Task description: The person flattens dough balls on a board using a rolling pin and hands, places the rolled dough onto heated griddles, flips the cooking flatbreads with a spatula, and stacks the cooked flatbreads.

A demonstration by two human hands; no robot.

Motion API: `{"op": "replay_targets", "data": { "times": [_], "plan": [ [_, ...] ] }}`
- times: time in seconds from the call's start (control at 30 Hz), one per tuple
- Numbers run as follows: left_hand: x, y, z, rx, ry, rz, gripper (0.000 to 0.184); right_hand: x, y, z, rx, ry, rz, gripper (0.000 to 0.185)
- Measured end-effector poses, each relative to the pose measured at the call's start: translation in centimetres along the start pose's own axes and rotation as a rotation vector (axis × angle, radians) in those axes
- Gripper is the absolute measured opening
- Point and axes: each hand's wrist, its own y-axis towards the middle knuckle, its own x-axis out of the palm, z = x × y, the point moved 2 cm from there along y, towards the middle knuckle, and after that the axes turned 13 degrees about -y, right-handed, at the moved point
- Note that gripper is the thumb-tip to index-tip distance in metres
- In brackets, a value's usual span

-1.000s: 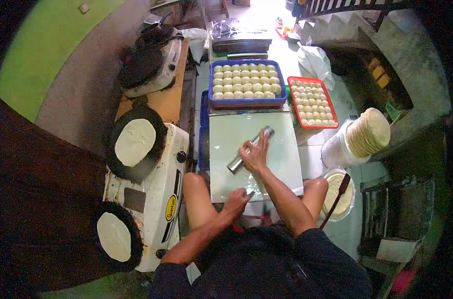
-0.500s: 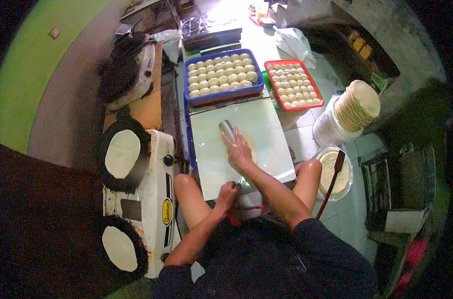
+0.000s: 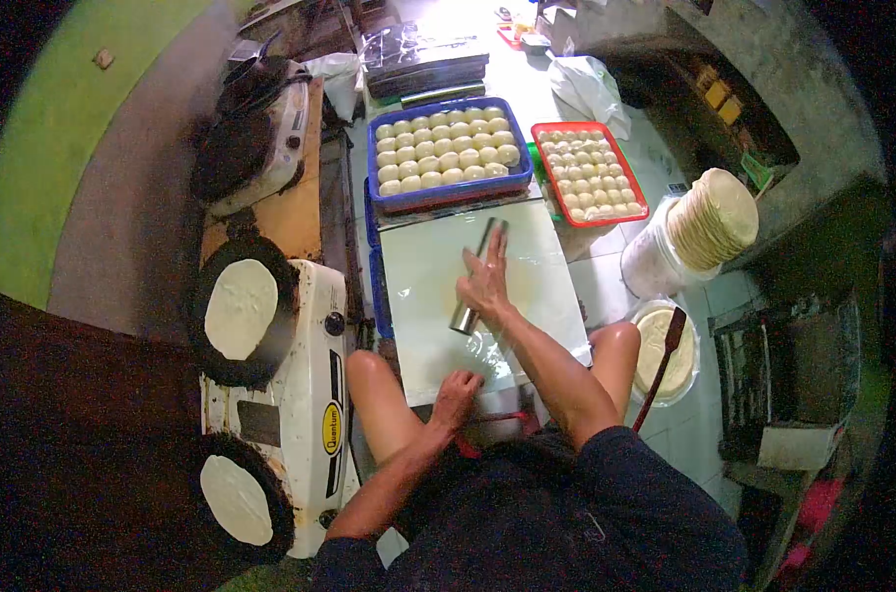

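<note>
A shiny metal rolling pin [image 3: 465, 320] lies slantwise on the white board [image 3: 423, 286] between my knees. My right hand [image 3: 485, 286] is closed over its middle, with some fingers stretched along it. Beneath and to the right of that hand, a thin, pale round of dough [image 3: 523, 286] is faintly visible on the glossy surface. My left hand [image 3: 456, 397] rests at the board's front edge, fingers curled together. What they grip, if anything, is hidden.
Dough balls fill a blue tray [image 3: 522, 176] and a red tray [image 3: 642, 212] beyond the board. Left stands a two-burner stove [image 3: 315, 395] with flat dough rounds [image 3: 241, 309] on dark pans. Right are stacked flatbreads [image 3: 714, 222] on a white bucket [image 3: 650, 257] and a long-handled brush [image 3: 665, 355].
The rolling pin has swung from a leftward to a rightward slant, and my right hand now lies across its middle. My left hand has shifted slightly at the board's edge.
</note>
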Motion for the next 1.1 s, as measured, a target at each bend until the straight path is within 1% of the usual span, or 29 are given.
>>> {"op": "replay_targets", "data": {
  "times": [0.03,0.13,0.17,0.23,0.27,0.3,0.33,0.4,0.43,0.53,0.6,0.63,0.73,0.77,0.87,0.9,1.0,1.03,1.1],
  "plan": [
    [0.1,-0.2,0.1,0.005,-0.009,0.003,0.022,0.9,0.4,0.0,-0.030,-0.045,0.015,0.073],
    [0.2,-0.1,0.1,-0.022,0.033,-0.021,0.022,1.6,0.0,0.5,-0.152,-0.001,-0.210,0.081],
    [0.3,0.0,0.1,-0.054,0.004,-0.016,0.021,1.5,-0.8,0.4,-0.189,-0.074,-0.215,0.082],
    [0.4,0.0,0.3,-0.120,-0.055,-0.008,0.021,-0.8,-1.9,-1.1,-0.256,-0.308,-0.299,0.080],
    [0.4,0.0,0.4,-0.071,-0.041,0.020,0.020,-1.8,-2.6,-1.8,-0.288,-0.424,-0.344,0.079],
    [0.0,-0.1,0.2,-0.022,-0.026,0.045,0.018,-1.4,-3.4,-1.9,-0.325,-0.434,-0.237,0.074],
    [0.0,0.0,0.2,0.026,-0.011,0.072,0.016,-1.1,-4.1,-1.4,-0.348,-0.439,-0.217,0.073],
    [-0.1,0.1,0.1,0.007,0.006,0.042,0.018,-0.9,-5.2,-0.4,-0.390,-0.450,-0.177,0.070],
    [0.0,0.2,0.1,0.000,0.016,0.029,0.019,-1.1,-5.5,-0.1,-0.407,-0.432,-0.190,0.066],
    [-0.5,0.3,0.5,0.073,-0.005,0.070,0.021,-1.9,-6.2,0.4,-0.450,-0.352,-0.232,0.054],
    [-0.8,0.4,0.8,0.049,0.006,0.054,0.023,-2.6,-6.8,0.8,-0.469,-0.276,-0.264,0.046],
    [-0.9,0.3,1.1,0.036,0.012,0.042,0.024,-2.5,-7.0,1.3,-0.457,-0.214,-0.288,0.035],
    [-1.3,0.5,2.1,0.001,-0.006,0.025,0.028,-3.8,-7.1,1.9,-0.416,-0.208,-0.172,0.031],
    [-1.6,0.6,2.5,-0.001,-0.006,0.022,0.029,-4.1,-6.9,2.2,-0.342,-0.237,-0.284,0.036],
    [-1.6,0.9,2.6,0.003,-0.011,0.009,0.030,-4.6,-6.4,2.4,-0.186,-0.132,-0.219,0.049],
    [-1.6,1.0,2.5,0.006,-0.012,0.005,0.029,-4.3,-5.9,2.2,-0.172,-0.215,-0.191,0.059],
    [-1.5,0.6,2.1,-0.001,-0.019,0.001,0.025,-3.7,-5.0,2.4,-0.166,-0.112,-0.305,0.068],
    [-1.3,0.7,2.0,-0.002,-0.024,0.007,0.024,-3.3,-5.0,1.7,-0.163,-0.281,-0.209,0.053],
    [-0.7,0.4,1.2,-0.017,-0.061,0.007,0.024,-2.8,-4.1,1.9,-0.139,-0.251,-0.178,0.039]
  ]
}}
